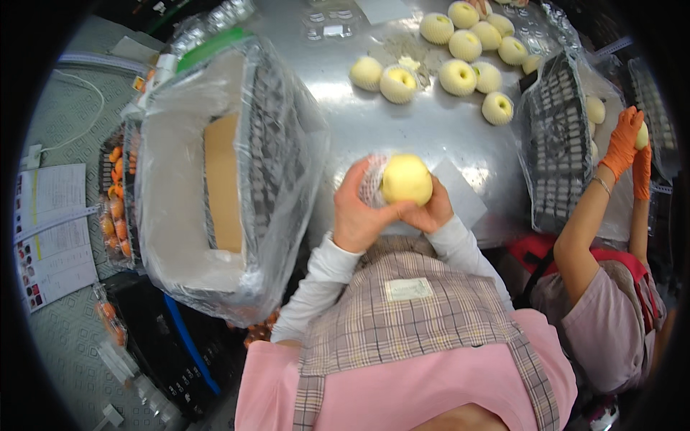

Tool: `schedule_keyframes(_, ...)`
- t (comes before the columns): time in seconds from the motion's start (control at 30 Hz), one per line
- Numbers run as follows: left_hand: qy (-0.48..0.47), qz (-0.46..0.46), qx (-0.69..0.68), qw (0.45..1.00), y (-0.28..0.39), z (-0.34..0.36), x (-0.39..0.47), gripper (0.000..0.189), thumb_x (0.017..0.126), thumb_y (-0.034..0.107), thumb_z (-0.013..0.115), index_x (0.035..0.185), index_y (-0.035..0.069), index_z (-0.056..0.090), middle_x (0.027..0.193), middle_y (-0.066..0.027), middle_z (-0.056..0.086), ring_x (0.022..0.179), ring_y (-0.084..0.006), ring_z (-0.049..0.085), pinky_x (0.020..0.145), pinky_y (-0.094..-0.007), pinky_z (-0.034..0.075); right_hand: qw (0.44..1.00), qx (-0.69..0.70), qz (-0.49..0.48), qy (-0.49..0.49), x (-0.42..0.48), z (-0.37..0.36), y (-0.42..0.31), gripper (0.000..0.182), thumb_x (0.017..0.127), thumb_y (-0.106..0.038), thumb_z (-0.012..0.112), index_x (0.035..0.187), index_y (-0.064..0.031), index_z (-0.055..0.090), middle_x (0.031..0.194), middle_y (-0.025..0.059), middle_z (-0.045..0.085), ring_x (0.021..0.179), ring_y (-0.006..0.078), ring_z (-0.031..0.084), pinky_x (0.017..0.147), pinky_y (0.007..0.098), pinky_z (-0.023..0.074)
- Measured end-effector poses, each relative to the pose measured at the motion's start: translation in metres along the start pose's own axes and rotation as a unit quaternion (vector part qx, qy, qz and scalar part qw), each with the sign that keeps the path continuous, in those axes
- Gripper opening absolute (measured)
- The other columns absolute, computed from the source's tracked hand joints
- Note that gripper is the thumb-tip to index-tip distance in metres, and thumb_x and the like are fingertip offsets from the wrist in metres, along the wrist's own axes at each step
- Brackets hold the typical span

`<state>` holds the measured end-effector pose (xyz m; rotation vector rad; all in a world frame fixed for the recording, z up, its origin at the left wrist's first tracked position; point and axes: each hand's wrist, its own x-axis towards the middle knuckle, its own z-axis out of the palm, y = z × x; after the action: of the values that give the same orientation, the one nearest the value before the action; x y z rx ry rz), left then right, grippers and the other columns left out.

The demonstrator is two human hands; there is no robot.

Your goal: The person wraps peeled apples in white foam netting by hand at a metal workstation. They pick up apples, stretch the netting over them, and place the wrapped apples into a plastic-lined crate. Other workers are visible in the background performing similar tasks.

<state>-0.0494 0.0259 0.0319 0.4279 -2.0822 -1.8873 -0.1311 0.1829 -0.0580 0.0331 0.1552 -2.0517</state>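
Between my hands, close above the metal table's front edge, is a round pale yellow fruit [408, 180], an apple or a pear. A white foam net sleeve [374, 182] sits against its left side. My left hand [353, 215] grips the sleeve, with its thumb reaching under the fruit. My right hand [434, 209] holds the fruit from the right and below; some of its fingers are hidden behind it. Beyond my hands, two fruits in foam nets [384, 82] rest on the steel table [356, 129]. The nearer one shows its bare top.
At left stands a plastic-lined crate [188, 188] with cardboard inside. Several netted fruits [464, 46] lie at the back right. Another lined crate [558, 140] stands at right, where a co-worker's orange-gloved hands [622, 143] hold a fruit. Clear plastic trays [333, 24] lie at the back.
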Motion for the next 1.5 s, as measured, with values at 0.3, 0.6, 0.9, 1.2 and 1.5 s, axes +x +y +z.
schedule_keyframes(0.3,0.156,0.013,-0.064,0.986,-0.014,0.001,-0.004,0.028,0.095,0.021,0.072,0.111,-0.003,0.074,0.101,-0.0063,0.072,0.090,-0.0129,0.064,0.083,-0.0284,0.051,0.989,-0.140,0.042,-0.008,0.004,0.021,0.003,0.062,0.104,-0.044,0.052,0.151,-0.0078,0.038,0.148,0.0106,0.049,0.136,0.0288,0.050,0.111,0.0501,0.0448)
schedule_keyframes(0.6,0.175,0.001,0.060,0.983,-0.019,-0.001,-0.001,0.024,0.095,0.015,0.069,0.114,0.001,0.074,0.091,-0.0057,0.060,0.083,-0.0145,0.054,0.084,-0.0287,0.047,0.922,-0.368,0.021,0.116,0.015,0.038,-0.003,0.056,0.101,-0.028,0.062,0.149,-0.0084,0.040,0.139,0.0079,0.053,0.123,0.0214,0.058,0.093,0.0388,0.0578)
schedule_keyframes(0.9,0.096,0.155,0.166,0.969,-0.006,0.007,0.001,0.067,0.086,0.015,0.076,0.144,-0.003,0.049,0.135,-0.0172,0.054,0.125,-0.0301,0.054,0.108,-0.0406,0.042,0.923,-0.363,-0.028,0.124,0.015,0.059,0.001,0.057,0.103,-0.025,0.060,0.151,-0.0076,0.036,0.137,0.0069,0.054,0.121,0.0195,0.060,0.092,0.0368,0.0593)
schedule_keyframes(1.2,0.027,-0.008,-0.061,0.998,-0.015,0.011,0.002,0.075,0.085,0.015,0.082,0.146,-0.005,0.043,0.139,-0.0158,0.053,0.119,-0.0216,0.060,0.102,-0.0341,0.049,0.883,-0.439,-0.105,0.133,0.013,0.082,-0.013,0.066,0.097,-0.027,0.068,0.152,-0.0062,0.039,0.140,0.0086,0.054,0.122,0.0193,0.058,0.091,0.0344,0.0581)
schedule_keyframes(1.5,0.102,0.127,0.055,0.985,-0.014,0.003,-0.003,0.078,0.086,0.001,0.077,0.151,-0.007,0.036,0.144,-0.0194,0.052,0.128,-0.0276,0.055,0.108,-0.0393,0.046,0.847,-0.487,-0.183,0.106,0.016,0.091,-0.001,0.063,0.095,-0.018,0.071,0.148,-0.0033,0.041,0.135,0.0094,0.055,0.121,0.0179,0.057,0.093,0.0313,0.0550)
